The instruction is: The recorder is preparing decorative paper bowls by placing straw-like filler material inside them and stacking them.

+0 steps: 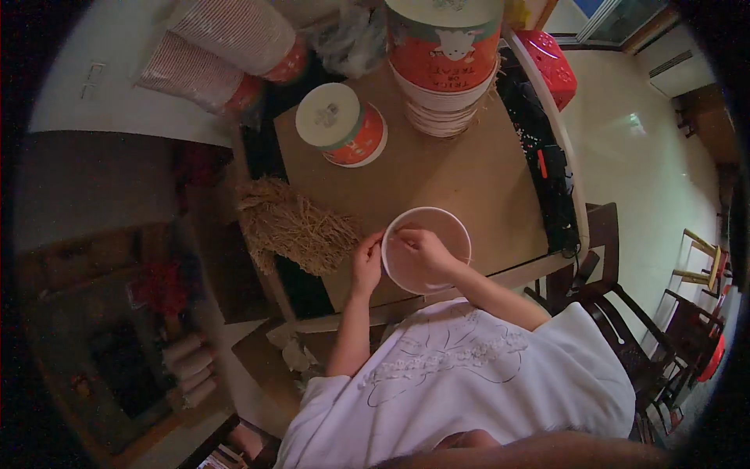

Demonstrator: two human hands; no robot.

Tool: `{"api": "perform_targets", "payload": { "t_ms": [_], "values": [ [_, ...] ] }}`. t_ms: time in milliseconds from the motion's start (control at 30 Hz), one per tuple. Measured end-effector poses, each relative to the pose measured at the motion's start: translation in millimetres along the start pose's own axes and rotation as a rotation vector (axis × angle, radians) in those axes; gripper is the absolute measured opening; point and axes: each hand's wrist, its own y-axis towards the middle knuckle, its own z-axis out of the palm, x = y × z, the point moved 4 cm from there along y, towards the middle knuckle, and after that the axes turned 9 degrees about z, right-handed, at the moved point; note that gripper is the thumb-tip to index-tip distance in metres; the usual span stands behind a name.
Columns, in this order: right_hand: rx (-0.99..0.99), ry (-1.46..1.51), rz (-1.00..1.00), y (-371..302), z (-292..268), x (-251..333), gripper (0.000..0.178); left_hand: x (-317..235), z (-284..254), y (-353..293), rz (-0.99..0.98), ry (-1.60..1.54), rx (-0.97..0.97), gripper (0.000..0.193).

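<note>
A round paper bucket, pale pink inside, stands open on a brown cardboard sheet. My right hand reaches down inside it, fingers bent against the inner wall. Whether those fingers hold anything cannot be told. My left hand grips the bucket's left rim from outside. A pile of straw-coloured shredded filler lies just left of my left hand.
A lidded orange and white bucket stands behind, and a tall stack of the same buckets is at the back. Sleeves of stacked cups lie at the far left. A red plastic stool and dark wooden chairs stand on the right.
</note>
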Motion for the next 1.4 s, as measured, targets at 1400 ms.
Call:
{"api": "perform_targets", "payload": {
  "t_ms": [1400],
  "values": [
    [0.138,-0.977,0.010,-49,-1,57,0.016,3,25,21,0.043,0.042,-0.029,0.010]
  ]
}}
